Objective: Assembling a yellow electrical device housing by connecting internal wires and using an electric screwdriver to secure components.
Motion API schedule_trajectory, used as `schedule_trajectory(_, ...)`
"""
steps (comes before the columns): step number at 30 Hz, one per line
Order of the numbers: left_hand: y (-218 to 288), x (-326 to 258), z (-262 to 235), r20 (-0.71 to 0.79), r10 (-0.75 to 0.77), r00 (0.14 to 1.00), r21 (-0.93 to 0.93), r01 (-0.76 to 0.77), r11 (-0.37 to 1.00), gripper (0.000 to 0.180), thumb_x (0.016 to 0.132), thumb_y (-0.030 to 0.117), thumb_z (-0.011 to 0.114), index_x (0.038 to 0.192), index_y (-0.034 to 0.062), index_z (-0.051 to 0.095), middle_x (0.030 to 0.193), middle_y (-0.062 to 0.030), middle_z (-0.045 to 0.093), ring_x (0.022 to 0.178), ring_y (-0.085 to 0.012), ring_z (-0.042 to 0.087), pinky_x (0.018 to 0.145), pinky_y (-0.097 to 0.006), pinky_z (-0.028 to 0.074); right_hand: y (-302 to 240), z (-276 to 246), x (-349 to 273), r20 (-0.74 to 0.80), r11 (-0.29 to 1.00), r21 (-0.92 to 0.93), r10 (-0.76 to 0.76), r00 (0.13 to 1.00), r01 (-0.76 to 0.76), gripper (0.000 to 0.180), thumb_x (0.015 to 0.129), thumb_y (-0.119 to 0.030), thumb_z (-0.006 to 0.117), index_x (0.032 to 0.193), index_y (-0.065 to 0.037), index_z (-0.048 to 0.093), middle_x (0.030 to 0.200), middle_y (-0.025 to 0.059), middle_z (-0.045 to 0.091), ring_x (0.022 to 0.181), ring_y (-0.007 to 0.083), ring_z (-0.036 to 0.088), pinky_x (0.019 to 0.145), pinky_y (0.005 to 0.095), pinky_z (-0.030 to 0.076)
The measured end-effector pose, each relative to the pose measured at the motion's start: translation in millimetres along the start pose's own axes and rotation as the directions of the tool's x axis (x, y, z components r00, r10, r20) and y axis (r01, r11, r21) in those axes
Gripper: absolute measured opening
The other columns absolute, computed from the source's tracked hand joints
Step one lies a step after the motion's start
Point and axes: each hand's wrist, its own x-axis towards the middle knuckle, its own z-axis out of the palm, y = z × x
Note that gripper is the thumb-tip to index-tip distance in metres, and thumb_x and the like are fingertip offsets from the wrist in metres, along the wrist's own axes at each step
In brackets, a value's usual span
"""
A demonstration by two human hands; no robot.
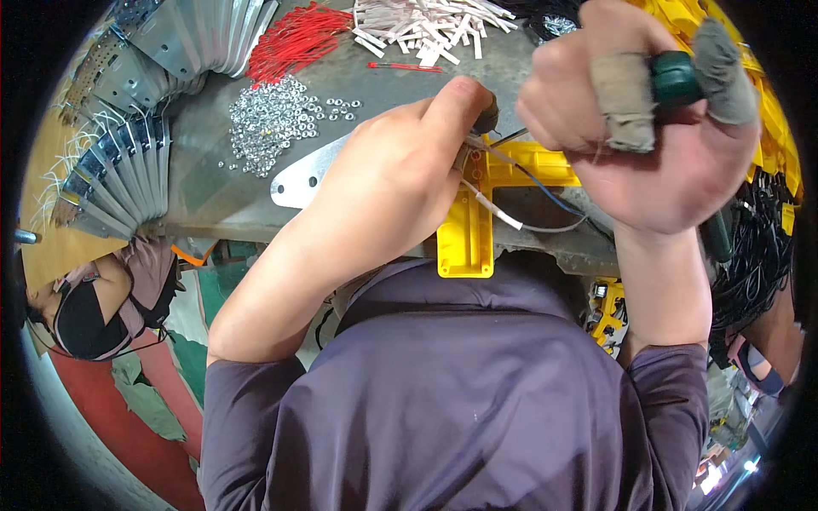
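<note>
Head view: curls left hand (405,153) over yellow frame (465,243) at near edge of desk (220,200), cannot tell exact finger hold; holds green handle (676,78) in closed right hand (660,170). For frame, expect light, stiff plastic; better to take by side walls, sparing likely soft wires (498,210). Farther, from left: in room, another person (94,311); on worn grey desk, metal plates (183,38), rings (271,123), red strips (296,43), white tubes (422,30).

The bracket (464,247) is yellow, the tool handle (675,79) dark green.
</note>
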Motion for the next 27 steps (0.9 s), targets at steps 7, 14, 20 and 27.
schedule_trajectory(7, 3, -1, -4, 0.085, -0.075, 0.994, 0.027, 0.073, 0.997, 0.034, 0.076, -0.004, 0.056, 0.109, 0.0017, 0.049, 0.084, -0.0168, 0.06, 0.081, -0.0402, 0.06, 0.068, -0.046, 0.048, 36, -2, -13, 0.107, 0.963, 0.228, 0.122, 0.987, -0.144, 0.063, 0.089, -0.065, 0.041, 0.069, -0.005, 0.046, 0.052, -0.0009, 0.031, 0.045, 0.0124, 0.025, 0.047, 0.0274, 0.019)
schedule_trajectory(14, -8, -2, -6, 0.09, -0.074, 0.993, -0.203, 0.091, 0.975, 0.041, 0.072, -0.005, 0.061, 0.112, 0.0002, 0.053, 0.103, -0.0139, 0.06, 0.104, -0.0322, 0.057, 0.087, -0.041, 0.047, 22, -12, -4, 0.255, 0.938, -0.324, 0.214, 0.943, -0.125, 0.057, 0.097, -0.049, 0.042, 0.072, 0.001, 0.052, 0.058, 0.0056, 0.049, 0.048, 0.0161, 0.046, 0.046, 0.0286, 0.035)
schedule_trajectory(20, -12, 37, -38, -0.121, -0.006, 0.993, -0.961, -0.116, 0.251, 0.051, 0.085, -0.002, 0.056, 0.132, -0.0092, 0.039, 0.128, -0.0177, 0.052, 0.12, -0.0285, 0.053, 0.106, -0.039, 0.039, 84, -6, -12, 0.232, 0.997, 0.071, -0.059, 0.971, 0.044, 0.033, 0.095, -0.028, 0.049, 0.083, 0.001, 0.058, 0.064, 0.0039, 0.053, 0.062, 0.015, 0.053, 0.056, 0.0245, 0.043)
schedule_trajectory(27, 10, 64, 15, -0.582, 0.112, 0.805, -0.427, -0.42, 0.801, 0.027, 0.066, 0.031, 0.077, 0.077, 0.0126, 0.06, 0.064, -0.0037, 0.055, 0.058, -0.0306, 0.056, 0.05, -0.04, 0.045, 74, 35, -46, -0.08, 0.974, -0.21, -0.104, 0.991, 0.085, 0.026, 0.086, -0.009, 0.062, 0.109, 0.001, 0.059, 0.096, 0.0088, 0.063, 0.087, 0.0218, 0.063, 0.081, 0.0309, 0.052)
